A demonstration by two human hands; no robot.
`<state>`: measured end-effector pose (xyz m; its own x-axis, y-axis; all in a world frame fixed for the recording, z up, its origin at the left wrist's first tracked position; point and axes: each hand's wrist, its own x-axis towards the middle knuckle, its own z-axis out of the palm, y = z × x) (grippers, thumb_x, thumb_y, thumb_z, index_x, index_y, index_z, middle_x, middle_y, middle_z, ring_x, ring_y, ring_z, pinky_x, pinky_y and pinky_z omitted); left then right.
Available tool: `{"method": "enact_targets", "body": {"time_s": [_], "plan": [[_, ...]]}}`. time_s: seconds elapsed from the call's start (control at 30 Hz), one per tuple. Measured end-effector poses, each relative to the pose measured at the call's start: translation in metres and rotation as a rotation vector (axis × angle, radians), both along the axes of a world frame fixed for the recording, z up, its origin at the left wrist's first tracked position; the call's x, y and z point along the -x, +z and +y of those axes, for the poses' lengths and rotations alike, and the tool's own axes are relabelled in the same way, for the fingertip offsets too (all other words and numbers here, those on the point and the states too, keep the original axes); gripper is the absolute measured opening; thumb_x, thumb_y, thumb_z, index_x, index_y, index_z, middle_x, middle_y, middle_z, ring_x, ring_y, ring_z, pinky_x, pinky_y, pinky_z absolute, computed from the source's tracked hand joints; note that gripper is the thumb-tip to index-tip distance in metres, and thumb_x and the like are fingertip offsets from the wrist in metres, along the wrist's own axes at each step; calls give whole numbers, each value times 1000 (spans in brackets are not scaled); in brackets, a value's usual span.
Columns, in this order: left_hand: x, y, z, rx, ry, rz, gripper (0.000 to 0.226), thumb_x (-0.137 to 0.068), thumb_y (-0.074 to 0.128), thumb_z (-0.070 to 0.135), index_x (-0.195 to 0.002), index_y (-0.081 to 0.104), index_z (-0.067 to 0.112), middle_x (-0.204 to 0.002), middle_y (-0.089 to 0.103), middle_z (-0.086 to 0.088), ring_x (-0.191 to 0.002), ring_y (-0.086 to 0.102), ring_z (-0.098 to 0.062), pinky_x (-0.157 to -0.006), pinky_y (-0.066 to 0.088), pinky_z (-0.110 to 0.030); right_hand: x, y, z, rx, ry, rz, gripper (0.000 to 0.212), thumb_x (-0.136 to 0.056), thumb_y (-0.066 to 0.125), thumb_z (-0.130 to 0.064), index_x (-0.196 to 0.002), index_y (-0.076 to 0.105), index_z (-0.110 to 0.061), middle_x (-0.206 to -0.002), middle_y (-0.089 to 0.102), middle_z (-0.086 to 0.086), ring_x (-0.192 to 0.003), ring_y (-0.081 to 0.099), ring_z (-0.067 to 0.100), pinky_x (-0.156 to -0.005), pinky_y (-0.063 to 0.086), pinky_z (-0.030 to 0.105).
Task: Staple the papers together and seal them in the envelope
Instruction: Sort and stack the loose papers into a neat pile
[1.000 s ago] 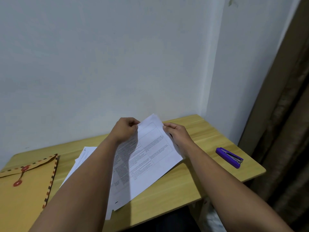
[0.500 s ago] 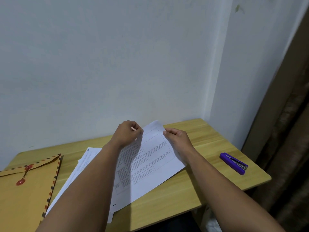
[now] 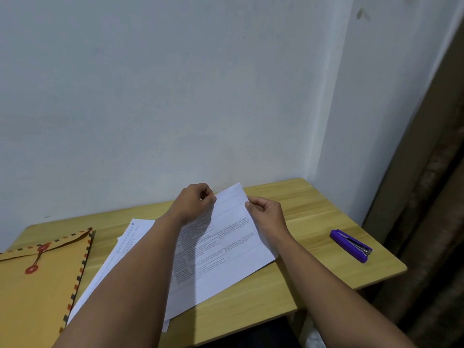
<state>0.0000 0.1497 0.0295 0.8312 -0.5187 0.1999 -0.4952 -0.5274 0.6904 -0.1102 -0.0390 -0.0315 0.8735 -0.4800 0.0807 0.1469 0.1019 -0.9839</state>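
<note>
Both forearms reach forward over the wooden worktop. Under them lie the papers, printed sheets fanned at the middle. At 9 o'clock from them the brown envelope lies flat, its string flap closed. At 3 o'clock the purple stapler lies well apart. Farther away, the left hand has a curled grip that pinches the top sheet's far edge. The right hand pinches the same sheet's right far corner, thumb on top.

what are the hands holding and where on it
Both hold the white printed sheet of paper at its far end: left hand on the left edge, right hand on the right edge.
</note>
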Motion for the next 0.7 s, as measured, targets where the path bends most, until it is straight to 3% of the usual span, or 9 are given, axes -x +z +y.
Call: {"method": "enact_targets", "body": {"time_s": [0.2, 0.27, 0.33, 0.43, 0.5, 0.57, 0.7], "plan": [[1, -4, 3, 11, 4, -9, 12, -93, 64, 22, -82, 64, 18, -75, 68, 7, -69, 59, -9, -67, 46, -26, 0, -3, 2, 2, 1, -13, 18, -102, 65, -4, -112, 79, -9, -103, 82, 12, -103, 78, 35, -93, 62, 51], [0, -5, 4, 7, 14, -17, 11, -93, 64, 23, -83, 64, 19, -77, 68, 6, -71, 59, -11, -69, 47, -29, -1, -4, 4, 13, 11, -20, 21, -102, 65, -4, -118, 77, -11, -93, 81, 7, -92, 79, 26, -88, 62, 44], [0, -5, 4, 7, 33, -35, 7, -93, 64, 22, -86, 63, 20, -78, 68, 4, -71, 59, -13, -70, 47, -32, -4, -4, 6, 62, -12, -9, 29, -102, 65, -5, -127, 74, -16, -70, 68, -2, -72, 69, 11, -82, 59, 34], [-1, -4, 5, 12, 47, -29, 7, -93, 63, 20, -98, 68, 23, -77, 69, 2, -74, 61, -12, -71, 48, -30, -9, -8, 7, 134, -43, -6, 39, -101, 66, -8, -137, 69, -23, -68, 55, -5, -69, 59, 8, -85, 56, 31], [0, -3, 5, -12, 50, -29, 15, -94, 63, 20, -106, 72, 23, -82, 71, 3, -83, 64, -12, -76, 50, -29, -7, -5, 11, 172, -29, -17, 40, -103, 62, -7, -138, 70, -26, -81, 70, -13, -77, 69, 8, -81, 59, 30], [0, -1, 6, -17, 63, -24, 18, -95, 62, 19, -105, 77, 21, -87, 72, 5, -88, 65, -12, -77, 50, -29, -3, -3, 14, 250, 28, -25, 43, -105, 58, -8, -140, 68, -30, -112, 78, -18, -103, 76, 9, -90, 61, 31], [-3, 14, 13, 9, 101, -23, 19, -94, 61, 18, -102, 78, 21, -88, 74, 8, -88, 66, -7, -76, 46, -25, -5, 1, 16, 501, 83, 7, 54, -107, 55, -14, -158, 47, -30, -153, 57, -16, -140, 54, 4, -116, 48, 36]]}}
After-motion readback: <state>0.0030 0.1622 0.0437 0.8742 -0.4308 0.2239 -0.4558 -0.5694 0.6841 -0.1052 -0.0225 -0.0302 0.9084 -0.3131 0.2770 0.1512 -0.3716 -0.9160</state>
